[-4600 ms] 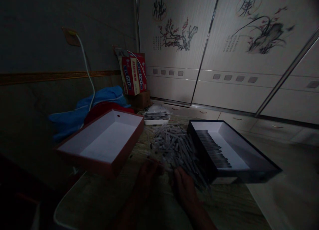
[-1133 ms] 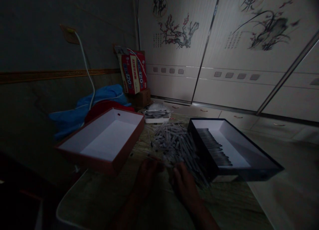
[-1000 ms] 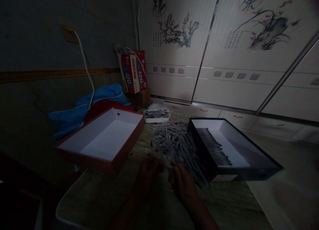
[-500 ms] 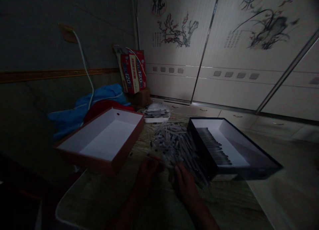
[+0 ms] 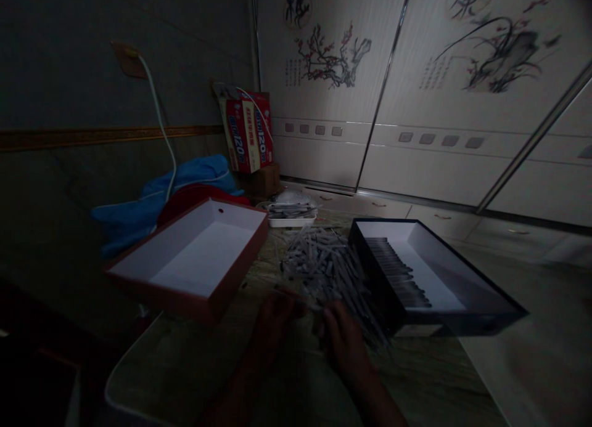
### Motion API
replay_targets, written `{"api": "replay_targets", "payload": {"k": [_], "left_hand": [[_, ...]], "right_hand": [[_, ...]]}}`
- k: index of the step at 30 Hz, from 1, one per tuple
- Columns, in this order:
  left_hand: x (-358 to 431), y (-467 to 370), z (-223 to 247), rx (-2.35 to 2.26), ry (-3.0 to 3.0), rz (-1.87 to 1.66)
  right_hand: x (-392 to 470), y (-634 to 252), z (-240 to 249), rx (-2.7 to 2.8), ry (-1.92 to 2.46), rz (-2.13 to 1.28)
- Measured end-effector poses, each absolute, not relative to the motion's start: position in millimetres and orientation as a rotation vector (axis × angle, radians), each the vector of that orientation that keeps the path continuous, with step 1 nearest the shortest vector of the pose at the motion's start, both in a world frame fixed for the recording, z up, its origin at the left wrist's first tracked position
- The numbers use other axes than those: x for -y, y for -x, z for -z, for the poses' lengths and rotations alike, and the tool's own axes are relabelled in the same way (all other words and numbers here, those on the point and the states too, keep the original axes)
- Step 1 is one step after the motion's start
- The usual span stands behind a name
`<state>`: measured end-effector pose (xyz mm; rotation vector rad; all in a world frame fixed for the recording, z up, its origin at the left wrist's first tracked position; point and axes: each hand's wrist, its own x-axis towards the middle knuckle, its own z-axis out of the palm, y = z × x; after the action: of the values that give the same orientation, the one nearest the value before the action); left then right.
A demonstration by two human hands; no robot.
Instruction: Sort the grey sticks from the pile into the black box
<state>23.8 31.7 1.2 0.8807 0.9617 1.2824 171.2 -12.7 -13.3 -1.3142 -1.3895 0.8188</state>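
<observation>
Dim light leaves both hands dark. My left hand (image 5: 274, 316) is closed, its fingertips pinching a thin, pale pen part (image 5: 303, 301) that points towards the other hand. Curled at the part's right end is my right hand (image 5: 343, 336), its fingers closed there; what lies inside them is partly hidden. Just beyond the hands spreads a loose heap of pale, clear pen pieces (image 5: 319, 254). To the right, a black box (image 5: 462, 323) with a white inside holds a row of dark-looking pens (image 5: 400, 273). An open red-brown box (image 5: 185, 297) with a white inside stands to the left.
A small white tray (image 5: 292, 222) of thin pen parts stands at the back of the table (image 5: 185, 365). Behind the left box lie a blue cloth (image 5: 194, 174) and something red. A red carton (image 5: 250, 131), a white cable (image 5: 160, 122) and sliding doors (image 5: 319, 162) are farther back.
The hands have come slightly closer, and the thin pen part now reaches the right fingertips. The view has shifted slightly; boxes and heap look unchanged.
</observation>
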Motion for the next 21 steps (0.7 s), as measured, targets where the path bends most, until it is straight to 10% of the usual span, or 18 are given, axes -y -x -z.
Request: {"api": "replay_targets", "payload": {"k": [21], "left_hand": [[-34, -23, 1, -0.89, -0.805, -1.306]], "right_hand": [[10, -175, 17, 1.35, 1.259, -0.851]]}}
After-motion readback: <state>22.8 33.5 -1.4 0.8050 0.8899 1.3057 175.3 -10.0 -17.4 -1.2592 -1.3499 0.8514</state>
